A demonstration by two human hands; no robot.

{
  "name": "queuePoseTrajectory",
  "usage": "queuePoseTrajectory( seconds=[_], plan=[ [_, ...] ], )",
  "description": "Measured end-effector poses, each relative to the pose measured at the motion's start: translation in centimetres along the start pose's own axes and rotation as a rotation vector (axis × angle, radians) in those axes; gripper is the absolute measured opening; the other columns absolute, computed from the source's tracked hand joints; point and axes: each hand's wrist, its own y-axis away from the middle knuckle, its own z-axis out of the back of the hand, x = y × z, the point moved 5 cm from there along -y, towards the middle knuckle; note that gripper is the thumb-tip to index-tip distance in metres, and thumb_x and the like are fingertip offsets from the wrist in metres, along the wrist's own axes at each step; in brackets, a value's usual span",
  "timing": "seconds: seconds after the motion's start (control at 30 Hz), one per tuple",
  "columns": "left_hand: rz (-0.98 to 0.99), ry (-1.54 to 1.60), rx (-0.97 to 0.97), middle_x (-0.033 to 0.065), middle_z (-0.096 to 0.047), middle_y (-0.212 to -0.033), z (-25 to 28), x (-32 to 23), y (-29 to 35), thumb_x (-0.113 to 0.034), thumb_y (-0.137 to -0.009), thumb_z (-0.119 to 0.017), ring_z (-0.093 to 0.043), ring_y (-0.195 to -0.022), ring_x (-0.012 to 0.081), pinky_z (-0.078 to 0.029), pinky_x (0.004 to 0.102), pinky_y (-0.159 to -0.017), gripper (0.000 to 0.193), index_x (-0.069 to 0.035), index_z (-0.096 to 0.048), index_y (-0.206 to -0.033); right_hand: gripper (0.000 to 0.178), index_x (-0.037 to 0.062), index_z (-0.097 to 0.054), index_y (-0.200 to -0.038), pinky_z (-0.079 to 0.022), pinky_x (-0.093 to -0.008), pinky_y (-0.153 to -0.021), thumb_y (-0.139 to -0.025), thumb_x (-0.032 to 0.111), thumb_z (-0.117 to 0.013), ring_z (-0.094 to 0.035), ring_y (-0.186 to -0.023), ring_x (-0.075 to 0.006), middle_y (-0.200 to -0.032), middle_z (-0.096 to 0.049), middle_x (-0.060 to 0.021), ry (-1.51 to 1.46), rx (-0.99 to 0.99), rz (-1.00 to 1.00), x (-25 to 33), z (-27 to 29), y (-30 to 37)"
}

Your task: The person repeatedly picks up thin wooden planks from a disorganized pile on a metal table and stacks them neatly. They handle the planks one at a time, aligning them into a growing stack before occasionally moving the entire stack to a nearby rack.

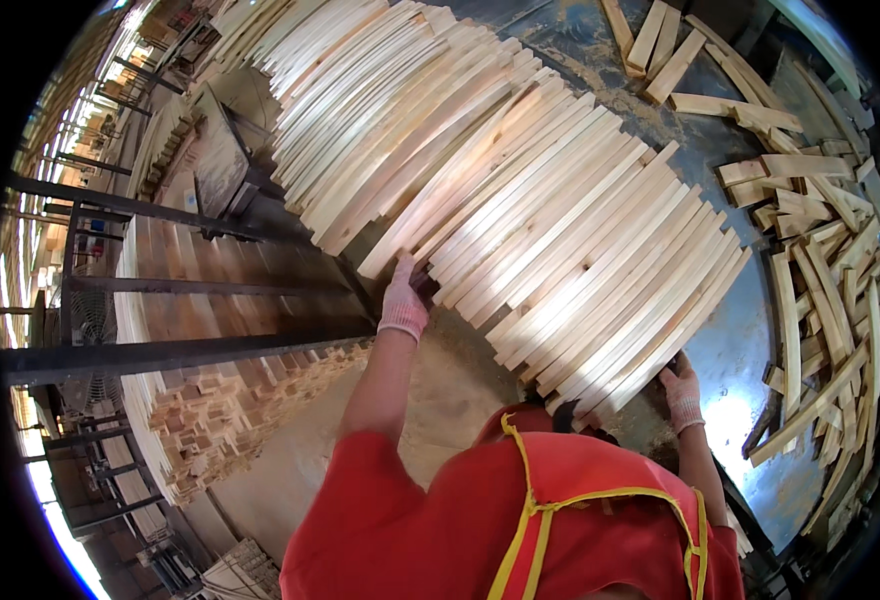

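A long row of pale wooden strips [580, 250] lies side by side in front of me, their ends uneven. A narrow gap parts the nearer batch from the farther strips [390, 120]. My left hand [405, 300], in a pinkish knitted glove, is closed on the near end of the nearer batch's leftmost strips, beside that gap. At the batch's right side, my right hand [682, 393], gloved alike, presses against the outermost strip with its fingers bent. Some fingertips of both hands are dark and partly hidden by the wood.
Loose wooden offcuts [830, 310] are heaped on the metal table [755, 400] at right, with more short pieces [670, 50] at the far right. Dark metal bars [200, 350] cross the left side, before a big stack of wood strips [220, 420]. Sawdust covers the near surface.
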Motion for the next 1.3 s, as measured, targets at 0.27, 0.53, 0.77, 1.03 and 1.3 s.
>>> queuePoseTrajectory(
  seconds=[0.27, 0.53, 0.77, 1.03, 1.3],
  plan=[
    [0.196, -0.592, 0.630, 0.0056, -0.070, -0.093, -6.3, -12.3, 1.7, -0.066, -0.100, -0.059, -0.064, -0.073, 0.0172, -0.057, 0.0358, -0.070, 0.069, -0.002, -0.065, -0.122, 0.075, -0.0021, -0.056, -0.148, -0.053, -0.0293, -0.070, -0.073, -0.008, -0.049, -0.066, -0.079, -0.0176, -0.107, -0.074, -0.0065, -0.065, -0.044, -0.098, -0.8, 1.1, 0.4],
    [-0.387, -2.005, 0.729, 0.0081, -0.069, -0.093, -20.0, -11.0, 1.4, -0.034, -0.095, -0.073, -0.067, -0.078, 0.0208, -0.058, 0.0370, -0.076, 0.045, 0.001, -0.067, -0.122, 0.078, -0.0012, -0.050, -0.154, -0.054, -0.0282, -0.072, -0.076, -0.008, -0.050, -0.065, -0.080, -0.0152, -0.108, -0.072, -0.0052, -0.126, -0.078, -0.070, 0.9, 0.9, 1.1],
    [0.072, -1.088, 0.905, 0.0107, -0.072, -0.105, -16.6, -10.5, 7.0, -0.020, -0.091, -0.076, -0.070, -0.093, 0.0214, -0.056, 0.0352, -0.085, 0.041, 0.003, -0.067, -0.123, 0.087, -0.0014, -0.031, -0.165, -0.056, -0.0336, -0.095, -0.082, -0.002, -0.060, -0.068, -0.098, -0.0218, -0.126, -0.066, -0.0144, -0.358, 0.042, 0.111, 4.0, -1.0, 3.0],
    [0.140, -0.712, 1.094, 0.0053, -0.071, -0.112, -19.7, 13.9, 18.1, -0.022, -0.096, -0.077, -0.070, -0.099, 0.0176, -0.059, 0.0327, -0.088, 0.057, -0.003, -0.057, -0.145, 0.066, -0.0019, -0.051, -0.149, -0.056, -0.0326, -0.092, -0.092, 0.017, -0.078, -0.066, -0.102, -0.0168, -0.115, -0.072, -0.0073, -0.081, 0.198, 0.183, 7.2, -5.9, 9.3],
    [-0.021, -1.028, 1.437, 0.0188, -0.042, -0.161, -23.0, 25.1, 31.3, -0.022, -0.092, -0.079, -0.042, -0.149, 0.0304, -0.034, 0.0441, -0.124, 0.087, 0.001, -0.033, -0.163, 0.071, -0.0023, -0.057, -0.142, -0.057, -0.0354, -0.095, -0.083, 0.028, -0.085, -0.069, -0.111, -0.0243, -0.124, -0.072, -0.0170, -0.022, -0.212, 0.393, 23.8, 20.3, 4.4]
  ],
)
